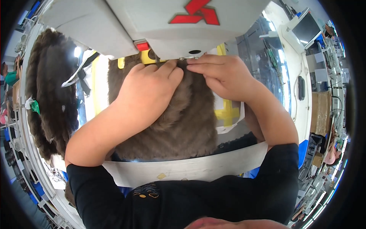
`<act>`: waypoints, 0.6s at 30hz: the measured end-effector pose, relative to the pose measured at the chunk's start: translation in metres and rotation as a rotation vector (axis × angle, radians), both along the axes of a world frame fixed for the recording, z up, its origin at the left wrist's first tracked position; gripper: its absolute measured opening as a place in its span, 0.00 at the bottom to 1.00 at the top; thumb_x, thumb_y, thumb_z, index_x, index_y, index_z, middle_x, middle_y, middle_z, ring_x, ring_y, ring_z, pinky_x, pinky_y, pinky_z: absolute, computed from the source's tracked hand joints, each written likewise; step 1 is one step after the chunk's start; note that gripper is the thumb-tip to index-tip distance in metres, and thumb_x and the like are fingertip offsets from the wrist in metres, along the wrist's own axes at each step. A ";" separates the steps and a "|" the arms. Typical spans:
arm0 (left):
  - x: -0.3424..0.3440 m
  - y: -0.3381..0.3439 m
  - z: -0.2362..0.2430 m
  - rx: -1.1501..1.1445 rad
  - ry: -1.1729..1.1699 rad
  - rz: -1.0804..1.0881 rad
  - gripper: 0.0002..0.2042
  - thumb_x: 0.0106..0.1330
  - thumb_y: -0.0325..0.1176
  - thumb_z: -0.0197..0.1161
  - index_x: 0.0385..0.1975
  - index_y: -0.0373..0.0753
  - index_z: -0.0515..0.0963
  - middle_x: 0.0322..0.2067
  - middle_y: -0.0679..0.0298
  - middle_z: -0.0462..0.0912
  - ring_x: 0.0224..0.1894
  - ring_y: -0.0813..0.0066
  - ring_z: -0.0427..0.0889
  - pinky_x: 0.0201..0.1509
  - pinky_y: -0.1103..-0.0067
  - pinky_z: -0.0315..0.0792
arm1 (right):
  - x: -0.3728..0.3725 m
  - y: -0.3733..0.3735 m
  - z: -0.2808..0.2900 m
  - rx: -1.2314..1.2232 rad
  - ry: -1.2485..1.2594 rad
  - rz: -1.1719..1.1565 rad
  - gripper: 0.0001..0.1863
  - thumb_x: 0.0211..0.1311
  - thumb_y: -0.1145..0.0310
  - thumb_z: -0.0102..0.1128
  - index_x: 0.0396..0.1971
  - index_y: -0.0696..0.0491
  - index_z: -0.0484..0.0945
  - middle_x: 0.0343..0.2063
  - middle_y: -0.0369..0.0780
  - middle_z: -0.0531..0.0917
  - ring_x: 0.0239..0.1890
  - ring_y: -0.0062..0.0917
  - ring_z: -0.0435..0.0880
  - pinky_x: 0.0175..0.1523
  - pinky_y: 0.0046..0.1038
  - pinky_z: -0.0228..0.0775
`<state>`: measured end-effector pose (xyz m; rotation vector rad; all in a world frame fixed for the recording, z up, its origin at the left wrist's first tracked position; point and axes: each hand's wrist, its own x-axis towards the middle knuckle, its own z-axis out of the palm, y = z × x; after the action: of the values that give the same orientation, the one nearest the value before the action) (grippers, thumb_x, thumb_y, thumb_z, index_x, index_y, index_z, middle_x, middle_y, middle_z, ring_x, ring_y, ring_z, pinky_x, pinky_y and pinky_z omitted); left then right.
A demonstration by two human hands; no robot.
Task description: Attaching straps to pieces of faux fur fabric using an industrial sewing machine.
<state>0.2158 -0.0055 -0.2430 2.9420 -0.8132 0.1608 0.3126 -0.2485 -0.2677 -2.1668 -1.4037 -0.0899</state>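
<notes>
A large grey-brown fur piece (194, 126) lies under the head of a white sewing machine (152, 23) with a red emblem. My left hand (146, 86) rests on the fur, its fingers curled and bearing down just before the needle area. My right hand (225, 74) is at the fur's upper right edge, with its fingers close together and their tips against the fur. The two hands nearly meet below the machine head. My fingertips partly hide the needle area, and the machine head overhangs it.
More dark fur (53, 95) is heaped at the left end of the table. Yellow tape (227, 114) marks the work surface beside the fur. A monitor (305, 30) stands at the far right, and a cardboard box (321, 114) sits beyond the table's right edge.
</notes>
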 end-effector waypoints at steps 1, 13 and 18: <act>0.001 0.000 0.000 -0.008 0.003 0.011 0.13 0.62 0.25 0.56 0.47 0.36 0.75 0.56 0.56 0.83 0.46 0.63 0.86 0.48 0.70 0.75 | 0.000 0.001 -0.001 0.003 0.003 -0.007 0.21 0.59 0.75 0.55 0.51 0.46 0.87 0.52 0.34 0.88 0.47 0.32 0.88 0.50 0.34 0.83; 0.002 0.000 0.004 -0.004 0.035 0.011 0.12 0.64 0.25 0.55 0.47 0.36 0.75 0.58 0.55 0.83 0.47 0.59 0.86 0.48 0.69 0.76 | 0.002 0.006 -0.002 -0.147 -0.064 0.031 0.20 0.62 0.72 0.55 0.53 0.46 0.85 0.56 0.31 0.86 0.50 0.28 0.88 0.48 0.33 0.83; 0.002 0.000 0.003 -0.060 -0.042 -0.041 0.11 0.63 0.26 0.57 0.44 0.35 0.76 0.53 0.53 0.83 0.43 0.60 0.87 0.44 0.69 0.78 | -0.001 0.007 0.001 -0.148 -0.008 0.027 0.18 0.62 0.72 0.56 0.51 0.47 0.86 0.54 0.32 0.87 0.48 0.30 0.88 0.47 0.35 0.82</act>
<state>0.2174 -0.0055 -0.2402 2.8730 -0.8587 0.2407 0.3114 -0.2419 -0.2666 -2.2680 -1.4849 0.0159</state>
